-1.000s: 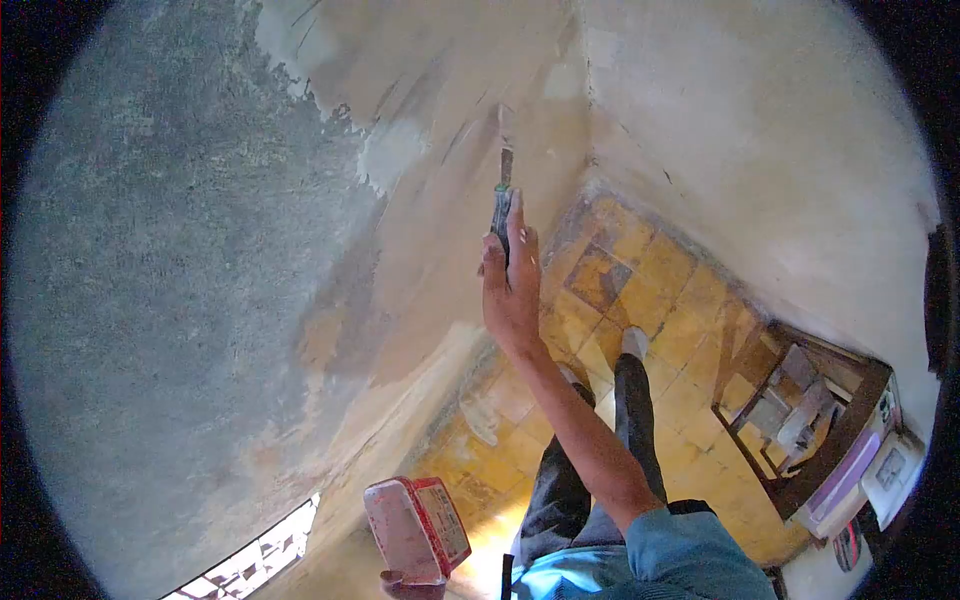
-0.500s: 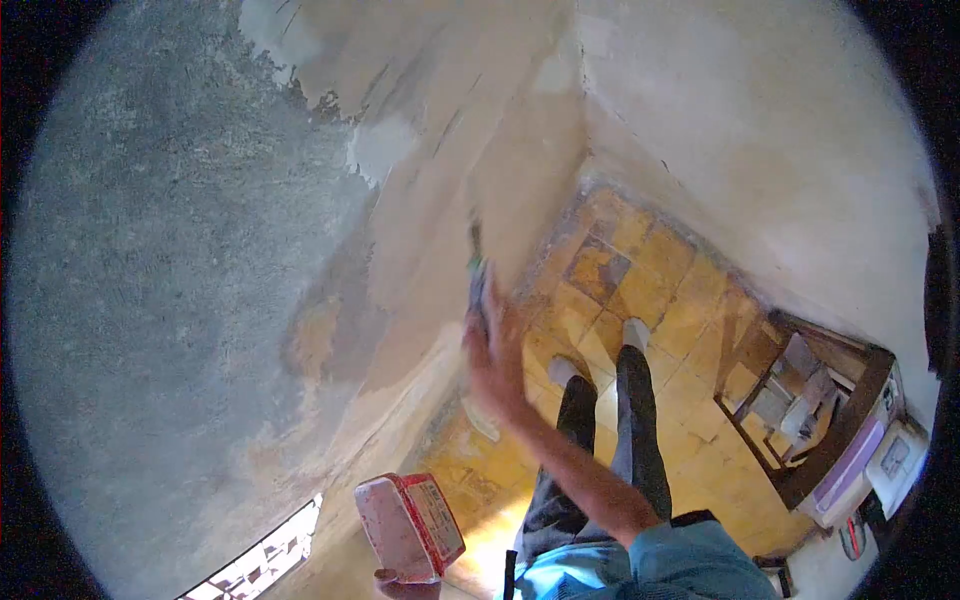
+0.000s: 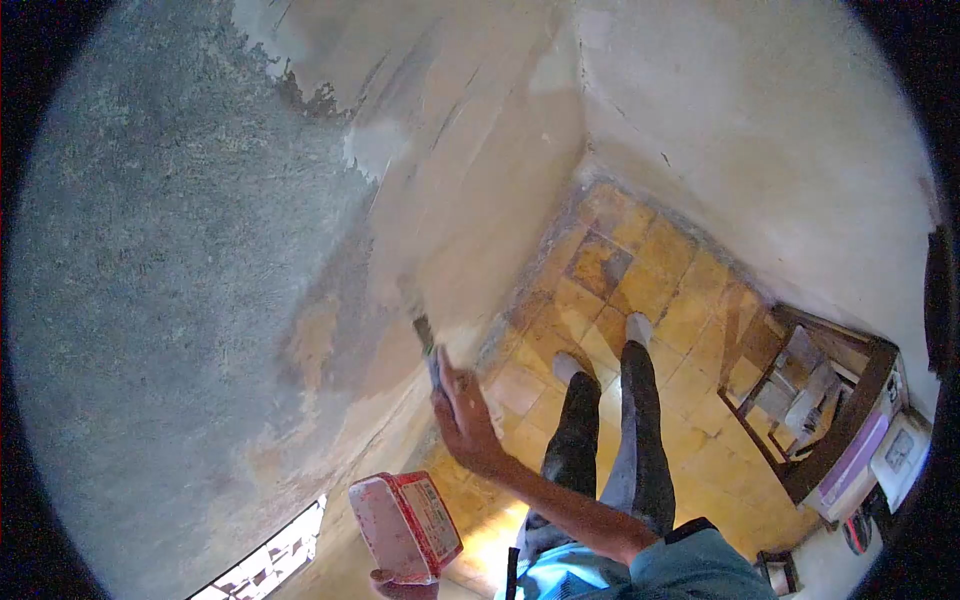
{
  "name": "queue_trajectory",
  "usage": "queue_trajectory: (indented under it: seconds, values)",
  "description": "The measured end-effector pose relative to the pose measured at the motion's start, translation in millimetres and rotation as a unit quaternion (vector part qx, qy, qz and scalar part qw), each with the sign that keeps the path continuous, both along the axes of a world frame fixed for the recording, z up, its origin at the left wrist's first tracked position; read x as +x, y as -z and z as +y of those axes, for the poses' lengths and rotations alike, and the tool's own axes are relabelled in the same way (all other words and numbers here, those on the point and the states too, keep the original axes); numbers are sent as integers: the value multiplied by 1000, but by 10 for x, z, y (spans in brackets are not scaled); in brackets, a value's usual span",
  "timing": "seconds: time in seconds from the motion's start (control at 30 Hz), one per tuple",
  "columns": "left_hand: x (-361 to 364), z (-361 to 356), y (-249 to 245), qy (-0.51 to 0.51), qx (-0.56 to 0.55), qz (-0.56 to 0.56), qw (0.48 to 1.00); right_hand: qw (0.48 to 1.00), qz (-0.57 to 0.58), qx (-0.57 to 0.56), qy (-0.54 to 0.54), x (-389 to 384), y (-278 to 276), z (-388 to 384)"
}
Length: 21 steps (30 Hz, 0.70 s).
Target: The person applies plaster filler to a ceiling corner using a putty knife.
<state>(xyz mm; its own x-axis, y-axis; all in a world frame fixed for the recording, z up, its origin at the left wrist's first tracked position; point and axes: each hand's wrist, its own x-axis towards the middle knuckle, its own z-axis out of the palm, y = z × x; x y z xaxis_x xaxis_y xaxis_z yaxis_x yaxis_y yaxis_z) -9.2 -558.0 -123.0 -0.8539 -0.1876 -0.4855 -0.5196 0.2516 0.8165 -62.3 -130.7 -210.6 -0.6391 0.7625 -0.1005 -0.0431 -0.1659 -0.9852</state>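
Note:
My right hand (image 3: 464,420) is closed round the handle of a paintbrush (image 3: 424,338), its bristles pointing up at the beige, patchy wall (image 3: 470,200). A faint blur lies around the bristle tip, close against the wall surface. Low in the view, my left hand (image 3: 405,588) grips the lower end of a red rectangular plastic tub (image 3: 435,520) with a pale label on its side. The tub's whitish inside is smeared with red at the rim. Most of the left hand is cut off by the frame's lower edge.
Rough grey plaster (image 3: 180,220) covers the wall's left part. Yellow floor tiles (image 3: 680,380) lie under my feet. To the right, a dark wooden frame (image 3: 850,430) holds odds and ends, with a white box (image 3: 898,455) beside it. A patterned opening (image 3: 265,565) shows lower left.
My right hand and the paintbrush have moved down and left along the wall. The tub in my left hand has barely shifted.

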Motion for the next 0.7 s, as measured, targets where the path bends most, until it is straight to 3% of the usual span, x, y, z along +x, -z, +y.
queue_trajectory:
  seconds: [0.03, 0.1, 0.2, 0.3, 0.43, 0.53, 0.6, 0.67, 0.7]
  values:
    - [-13, -21, 3, 2, 4, 1, 1000, 1000, -13, 0, -8, 44, -10, -77]
    - [-44, 92, -42, -73, 128, -33, 989, 999, -36, 2, -26, 118, -5, -140]
    - [-104, 642, -237, -184, 307, -87, 930, 994, -84, 50, 41, 25, 71, 433]
    - [-208, 1297, -487, -89, 428, -182, 881, 990, -76, 57, 106, -155, 69, 1202]
    - [-208, 873, -368, -92, 373, -142, 912, 992, -62, 56, 89, -225, 82, 1226]
    - [-255, 1110, -465, -69, 396, -148, 904, 990, -100, 85, 45, -161, 174, 608]
    - [-284, 1245, -502, -54, 412, -153, 897, 997, -63, 41, -5, -73, 122, 143]
    - [-229, 892, -376, 39, 112, -75, 990, 996, -75, 12, -47, 42, 37, -241]
    - [-232, 847, -361, 71, 27, -50, 996, 995, -80, -3, -68, 56, -7, -302]
